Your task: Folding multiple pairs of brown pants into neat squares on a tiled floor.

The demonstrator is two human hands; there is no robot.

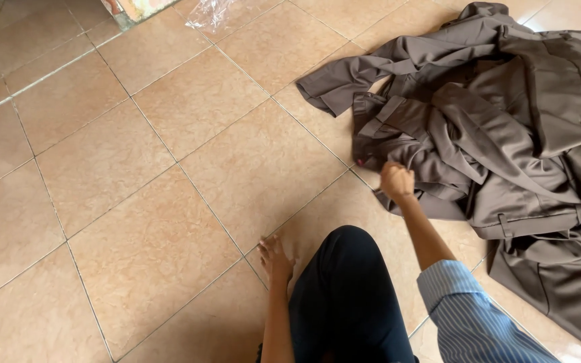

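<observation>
A heap of brown trousers (506, 128) lies crumpled on the tiled floor at the right. My right hand (396, 180), reaching out of a striped blue sleeve, is closed on a fold of the brown fabric at the heap's near left edge. My left hand (276, 259) rests flat on the floor tile beside my knee in dark trousers (347, 296), fingers spread, holding nothing.
Beige floor tiles (136, 202) with pale grout lines fill the left and middle. A crumpled clear plastic bag (211, 12) lies at the top, next to the edge of a coloured mat (132, 9).
</observation>
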